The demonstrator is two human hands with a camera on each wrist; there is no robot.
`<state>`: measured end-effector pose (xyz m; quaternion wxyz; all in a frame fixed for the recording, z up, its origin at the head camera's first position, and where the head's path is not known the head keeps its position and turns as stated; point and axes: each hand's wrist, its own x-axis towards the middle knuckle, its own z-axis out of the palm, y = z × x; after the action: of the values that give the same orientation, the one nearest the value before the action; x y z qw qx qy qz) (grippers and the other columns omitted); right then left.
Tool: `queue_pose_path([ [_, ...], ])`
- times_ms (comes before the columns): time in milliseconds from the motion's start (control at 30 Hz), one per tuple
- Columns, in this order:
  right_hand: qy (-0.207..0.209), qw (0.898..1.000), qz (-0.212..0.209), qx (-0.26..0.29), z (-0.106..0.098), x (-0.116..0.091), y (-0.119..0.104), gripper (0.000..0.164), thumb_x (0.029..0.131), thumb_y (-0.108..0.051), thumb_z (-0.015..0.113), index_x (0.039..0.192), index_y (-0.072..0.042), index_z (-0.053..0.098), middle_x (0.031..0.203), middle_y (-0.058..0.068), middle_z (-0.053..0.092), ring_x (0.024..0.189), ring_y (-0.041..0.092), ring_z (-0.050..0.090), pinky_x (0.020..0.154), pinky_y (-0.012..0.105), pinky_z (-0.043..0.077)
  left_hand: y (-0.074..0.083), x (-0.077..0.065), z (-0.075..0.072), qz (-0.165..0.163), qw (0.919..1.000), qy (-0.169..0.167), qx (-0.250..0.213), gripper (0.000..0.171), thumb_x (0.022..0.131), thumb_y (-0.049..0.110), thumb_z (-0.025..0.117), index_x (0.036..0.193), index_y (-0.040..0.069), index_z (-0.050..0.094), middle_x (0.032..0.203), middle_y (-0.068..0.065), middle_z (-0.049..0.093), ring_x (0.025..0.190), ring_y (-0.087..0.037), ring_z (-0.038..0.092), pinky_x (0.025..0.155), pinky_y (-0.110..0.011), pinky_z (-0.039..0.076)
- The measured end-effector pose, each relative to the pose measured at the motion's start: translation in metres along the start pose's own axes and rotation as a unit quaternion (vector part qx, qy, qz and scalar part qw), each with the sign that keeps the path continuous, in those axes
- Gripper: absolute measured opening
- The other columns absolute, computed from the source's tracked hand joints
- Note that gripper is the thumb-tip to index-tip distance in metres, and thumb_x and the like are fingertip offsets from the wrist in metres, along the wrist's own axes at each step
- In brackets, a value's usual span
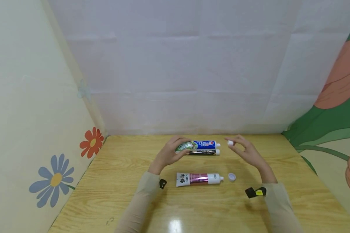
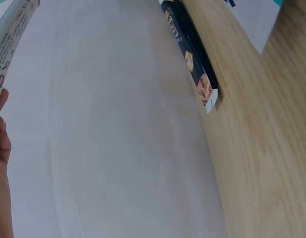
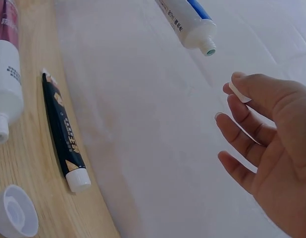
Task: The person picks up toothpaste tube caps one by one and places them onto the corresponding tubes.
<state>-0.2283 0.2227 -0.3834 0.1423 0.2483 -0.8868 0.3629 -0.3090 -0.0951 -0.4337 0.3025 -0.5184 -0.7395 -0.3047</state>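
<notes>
My left hand [image 1: 169, 152] grips a blue, green and white toothpaste tube [image 1: 204, 144] by its tail end, its bare nozzle pointing right. Held clear of the table in the right wrist view, the same tube [image 3: 195, 29] shows green paste at the opening. Between thumb and forefinger my right hand [image 1: 248, 152] pinches a small white cap [image 1: 230, 142], a short way right of that nozzle. The cap [image 3: 238, 93] is partly covered by the thumb in the right wrist view. At the left wrist view's edge only part of my left hand [image 2: 1, 144] shows.
A black toothpaste tube [image 3: 64, 129] with a white cap lies on the wooden table [image 1: 128, 155] near the back wall. Closer in lies a pink and white tube [image 1: 199, 178], uncapped, with a wider white cap [image 1: 231, 177] right of its nozzle.
</notes>
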Motion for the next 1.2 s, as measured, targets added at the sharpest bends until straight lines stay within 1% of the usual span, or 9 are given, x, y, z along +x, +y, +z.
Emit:
queue_pose_path([
  [200,0.009,1.000,-0.005,0.000,0.000,0.000,-0.002,0.033,0.091,-0.005,0.056,0.124,-0.001,0.057,0.093,0.004,0.053,0.081,0.013,0.046,0.066,0.024,0.041,0.002,0.003,-0.002,0.007,0.9998,0.017,-0.006,0.041,0.092,0.034,0.057,0.116,0.001,0.059,0.108,-0.008,0.059,0.101,-0.018,0.056,0.093,-0.024,0.046],
  [367,0.028,0.999,-0.032,0.014,0.003,0.000,0.000,0.032,0.088,0.000,0.059,0.120,0.000,0.059,0.090,0.005,0.055,0.084,0.013,0.049,0.073,0.026,0.042,0.004,0.004,-0.002,0.007,0.9994,0.030,-0.017,0.042,0.078,0.012,0.073,0.116,0.002,0.060,0.106,-0.008,0.060,0.098,-0.018,0.056,0.089,-0.024,0.048],
  [467,0.035,0.998,-0.040,0.017,0.003,0.000,-0.001,0.032,0.087,0.000,0.060,0.118,0.001,0.059,0.093,0.007,0.058,0.086,0.015,0.051,0.076,0.023,0.042,0.006,0.003,-0.002,0.005,0.9991,0.035,-0.023,0.046,0.072,0.006,0.076,0.115,0.002,0.060,0.105,-0.009,0.060,0.097,-0.018,0.056,0.085,-0.022,0.049],
  [567,0.042,0.998,-0.039,0.016,0.003,-0.001,-0.003,0.028,0.086,0.001,0.061,0.114,0.001,0.060,0.096,0.008,0.060,0.086,0.016,0.053,0.077,0.021,0.043,0.009,0.002,-0.002,0.000,0.9988,0.040,-0.028,0.042,0.075,0.010,0.074,0.115,0.002,0.061,0.105,-0.010,0.060,0.095,-0.018,0.056,0.081,-0.020,0.050],
  [733,0.048,0.998,-0.026,0.014,0.003,-0.001,-0.005,0.024,0.085,0.000,0.063,0.109,-0.001,0.061,0.097,0.008,0.061,0.085,0.017,0.054,0.078,0.020,0.042,0.011,0.001,-0.004,-0.004,0.9978,0.056,-0.036,0.036,0.088,0.025,0.064,0.114,0.001,0.061,0.105,-0.011,0.061,0.095,-0.019,0.057,0.080,-0.021,0.051],
  [833,0.048,0.998,-0.032,0.018,0.003,-0.001,-0.002,0.023,0.084,0.000,0.064,0.107,-0.001,0.061,0.097,0.009,0.062,0.085,0.015,0.054,0.079,0.020,0.042,0.012,0.002,-0.004,0.002,0.9976,0.060,-0.035,0.036,0.090,0.028,0.061,0.114,0.001,0.062,0.106,-0.010,0.061,0.095,-0.018,0.057,0.082,-0.022,0.051],
  [933,0.048,0.998,-0.034,0.028,0.006,-0.001,0.010,0.024,0.084,-0.001,0.065,0.107,-0.005,0.062,0.099,0.007,0.063,0.086,0.012,0.054,0.081,0.021,0.042,0.013,0.003,-0.004,0.010,0.9977,0.061,-0.030,0.035,0.087,0.023,0.065,0.114,0.001,0.062,0.106,-0.009,0.061,0.096,-0.018,0.057,0.082,-0.021,0.050],
  [1067,0.052,0.998,-0.023,0.029,0.010,0.000,0.026,0.025,0.085,-0.007,0.066,0.109,-0.009,0.062,0.099,0.001,0.063,0.088,0.007,0.054,0.084,0.026,0.042,0.014,0.005,-0.004,0.019,0.9971,0.068,-0.028,0.039,0.077,0.010,0.074,0.113,0.001,0.063,0.106,-0.009,0.061,0.096,-0.018,0.057,0.082,-0.021,0.050],
  [1200,0.058,0.997,-0.025,0.031,0.010,-0.001,0.028,0.025,0.085,-0.010,0.067,0.109,-0.008,0.062,0.098,-0.002,0.062,0.088,0.006,0.053,0.085,0.029,0.043,0.016,0.007,-0.002,0.031,0.9958,0.078,-0.036,0.040,0.074,0.006,0.075,0.112,0.001,0.063,0.104,-0.010,0.061,0.094,-0.019,0.057,0.081,-0.021,0.050],
])
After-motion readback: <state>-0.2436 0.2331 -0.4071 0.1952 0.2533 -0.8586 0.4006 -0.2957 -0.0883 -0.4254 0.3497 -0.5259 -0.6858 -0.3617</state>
